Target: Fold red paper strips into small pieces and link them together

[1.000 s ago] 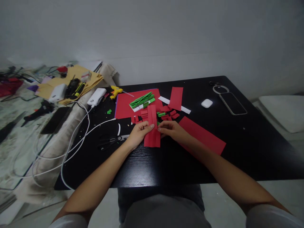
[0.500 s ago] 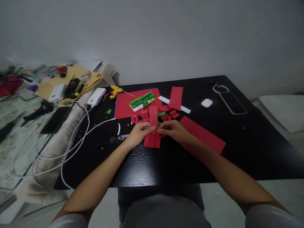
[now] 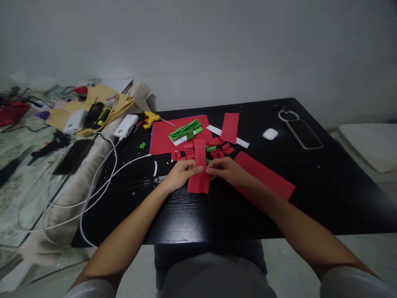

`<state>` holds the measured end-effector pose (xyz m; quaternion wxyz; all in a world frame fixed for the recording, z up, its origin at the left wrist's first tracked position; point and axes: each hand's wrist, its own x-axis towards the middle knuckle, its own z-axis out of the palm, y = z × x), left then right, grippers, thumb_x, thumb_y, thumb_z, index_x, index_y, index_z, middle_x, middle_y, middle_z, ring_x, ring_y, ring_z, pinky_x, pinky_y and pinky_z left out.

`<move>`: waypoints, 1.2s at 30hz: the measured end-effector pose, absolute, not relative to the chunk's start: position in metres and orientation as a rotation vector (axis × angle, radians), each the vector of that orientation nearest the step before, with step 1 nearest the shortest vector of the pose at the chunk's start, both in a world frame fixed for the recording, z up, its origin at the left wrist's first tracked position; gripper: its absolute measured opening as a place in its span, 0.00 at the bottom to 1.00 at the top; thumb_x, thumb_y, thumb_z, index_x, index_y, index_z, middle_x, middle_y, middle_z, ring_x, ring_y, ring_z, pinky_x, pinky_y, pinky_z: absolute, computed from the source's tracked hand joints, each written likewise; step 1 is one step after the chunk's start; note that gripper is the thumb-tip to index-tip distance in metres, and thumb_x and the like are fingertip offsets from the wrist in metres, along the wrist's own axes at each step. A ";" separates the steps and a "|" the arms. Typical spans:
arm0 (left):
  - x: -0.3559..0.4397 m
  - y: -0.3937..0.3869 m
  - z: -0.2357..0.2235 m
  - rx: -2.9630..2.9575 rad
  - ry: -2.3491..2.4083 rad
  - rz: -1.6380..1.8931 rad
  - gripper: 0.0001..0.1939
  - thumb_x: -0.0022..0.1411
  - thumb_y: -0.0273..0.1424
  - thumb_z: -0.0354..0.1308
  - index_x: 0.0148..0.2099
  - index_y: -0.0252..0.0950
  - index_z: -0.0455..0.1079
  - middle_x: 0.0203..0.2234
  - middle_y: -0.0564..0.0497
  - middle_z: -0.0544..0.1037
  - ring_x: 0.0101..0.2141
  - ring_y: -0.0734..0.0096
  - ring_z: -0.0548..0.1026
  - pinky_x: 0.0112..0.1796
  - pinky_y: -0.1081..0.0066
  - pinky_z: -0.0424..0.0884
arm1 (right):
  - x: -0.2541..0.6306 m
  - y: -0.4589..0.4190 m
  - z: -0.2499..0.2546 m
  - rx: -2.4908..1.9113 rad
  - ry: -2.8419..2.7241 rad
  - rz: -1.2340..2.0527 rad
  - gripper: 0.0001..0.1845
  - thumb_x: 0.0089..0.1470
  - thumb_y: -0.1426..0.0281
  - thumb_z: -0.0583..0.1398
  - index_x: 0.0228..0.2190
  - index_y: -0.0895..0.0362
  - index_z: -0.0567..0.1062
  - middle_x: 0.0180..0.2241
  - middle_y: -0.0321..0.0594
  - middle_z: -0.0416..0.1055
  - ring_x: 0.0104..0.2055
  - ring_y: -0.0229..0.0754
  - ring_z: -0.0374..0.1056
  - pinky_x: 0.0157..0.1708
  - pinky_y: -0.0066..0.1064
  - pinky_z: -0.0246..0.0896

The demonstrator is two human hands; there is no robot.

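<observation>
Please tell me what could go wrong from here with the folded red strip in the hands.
The folded red strip might crease askew, as the left hand grips one side and the right hand is at the other. The small red pieces lie just beyond, so a slip could scatter them. The scissors lie close by the left wrist, which might knock them.

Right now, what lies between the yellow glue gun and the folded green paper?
Part of the large red sheet, with the glue gun's pale stick reaching over it, seen in the head view.
</observation>
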<state>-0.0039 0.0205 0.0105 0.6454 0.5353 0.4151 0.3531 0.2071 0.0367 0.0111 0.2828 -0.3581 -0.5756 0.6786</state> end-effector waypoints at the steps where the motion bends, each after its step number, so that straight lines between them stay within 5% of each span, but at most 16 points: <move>1: -0.004 0.020 0.010 1.216 0.945 0.800 0.15 0.55 0.41 0.68 0.30 0.34 0.73 0.24 0.54 0.76 0.27 0.72 0.73 0.31 0.72 0.69 | 0.207 0.037 0.011 -0.959 -1.543 1.817 0.17 0.48 0.58 0.69 0.31 0.59 0.80 0.29 0.37 0.76 0.33 0.40 0.74 0.39 0.36 0.72; 22: -0.013 0.026 0.005 1.450 1.059 0.757 0.20 0.57 0.46 0.64 0.25 0.34 0.70 0.20 0.55 0.70 0.24 0.72 0.68 0.27 0.73 0.65 | 0.207 0.038 0.005 -0.984 -1.536 1.864 0.18 0.48 0.56 0.69 0.31 0.59 0.79 0.30 0.38 0.77 0.35 0.41 0.75 0.40 0.36 0.73; 31: -0.001 0.020 -0.001 1.285 0.951 0.849 0.15 0.60 0.43 0.64 0.39 0.34 0.74 0.27 0.53 0.77 0.27 0.71 0.73 0.31 0.72 0.69 | 0.204 0.036 0.005 -1.001 -1.573 1.840 0.19 0.48 0.55 0.68 0.29 0.59 0.80 0.28 0.37 0.76 0.32 0.41 0.74 0.38 0.37 0.73; 36: -0.003 0.022 -0.003 1.287 0.967 0.845 0.15 0.54 0.40 0.68 0.37 0.34 0.75 0.25 0.53 0.77 0.25 0.71 0.72 0.28 0.73 0.67 | 0.203 0.036 0.002 -0.990 -1.575 1.849 0.19 0.50 0.54 0.67 0.30 0.59 0.79 0.30 0.38 0.76 0.35 0.42 0.74 0.40 0.38 0.73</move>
